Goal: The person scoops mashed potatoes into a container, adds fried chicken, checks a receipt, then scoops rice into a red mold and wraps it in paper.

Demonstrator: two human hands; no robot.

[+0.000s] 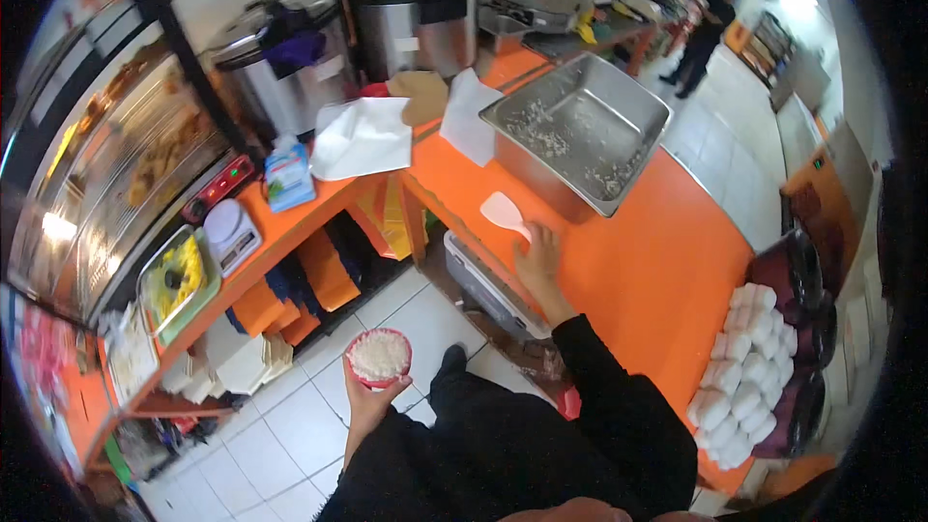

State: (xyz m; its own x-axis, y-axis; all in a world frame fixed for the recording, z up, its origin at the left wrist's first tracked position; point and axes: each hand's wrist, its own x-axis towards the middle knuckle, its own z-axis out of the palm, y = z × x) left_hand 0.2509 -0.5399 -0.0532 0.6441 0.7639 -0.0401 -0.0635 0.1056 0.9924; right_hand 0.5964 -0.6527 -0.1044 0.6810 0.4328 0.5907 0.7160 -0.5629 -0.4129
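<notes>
My left hand [371, 397] holds a small red bowl [380, 381] filled with white rice [379, 354], over the tiled floor. On the orange counter [652, 254], my right hand [538, 255] has its fingers at the handle of a pale rice paddle [502, 210]; whether they grip it cannot be told. Beyond the paddle stands a deep steel pan [580, 134] with rice grains scattered over its bottom and sides. A white paper sheet [470, 116] lies against the pan's left side.
Large steel rice warmers [413, 22] line the wall. At left are a heated glass display case [138, 138], a kitchen scale [230, 235] and a tray with yellow food [177, 279]. Wrapped white packets [743, 377] are stacked at the right edge. A person [707, 40] stands far back.
</notes>
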